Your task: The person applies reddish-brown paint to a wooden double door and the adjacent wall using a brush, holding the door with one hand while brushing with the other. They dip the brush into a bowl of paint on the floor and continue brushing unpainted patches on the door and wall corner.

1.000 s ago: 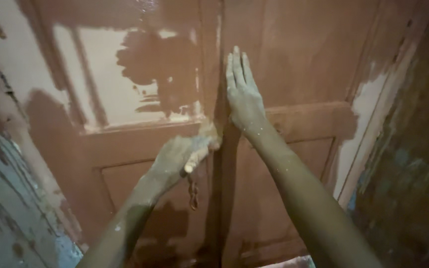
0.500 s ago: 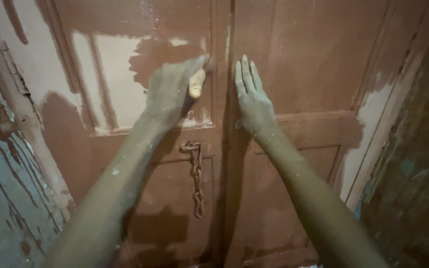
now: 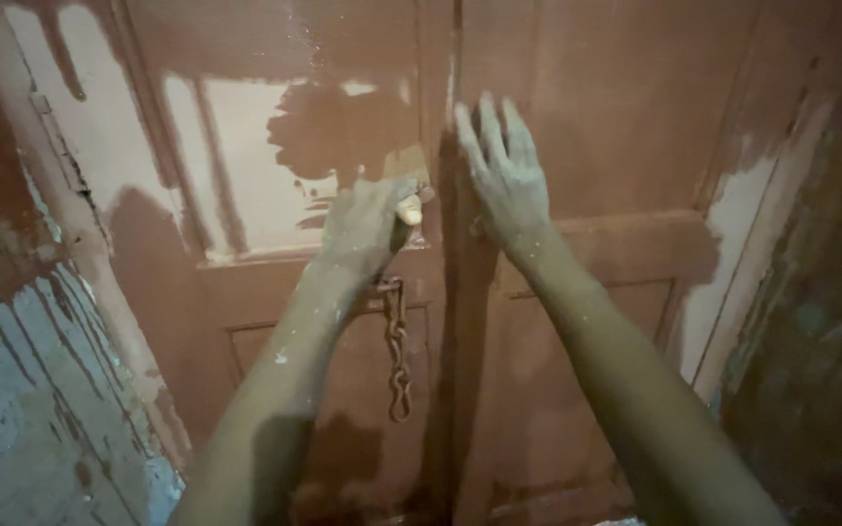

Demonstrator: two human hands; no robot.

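Note:
A double wooden door (image 3: 616,127) fills the view, mostly coated in reddish-brown paint, with a pale unpainted patch (image 3: 246,166) on the left leaf's upper panel. My left hand (image 3: 367,224) is shut on a small pale paint applicator (image 3: 409,206), pressed to the left leaf near the middle seam, at the bottom right of the pale patch. My right hand (image 3: 504,175) lies flat and open against the right leaf, fingers pointing up, right beside the seam. Both hands are smeared with paint.
A rusty chain (image 3: 397,346) hangs from the left leaf just below my left hand. A pale unpainted strip (image 3: 733,263) runs down the right door frame. A peeling bluish wall (image 3: 21,390) stands at the left, a dark rough wall (image 3: 821,321) at the right.
My left hand rose from the chain's level to the upper panel, then came back down a little. My right hand stayed flat on the right leaf.

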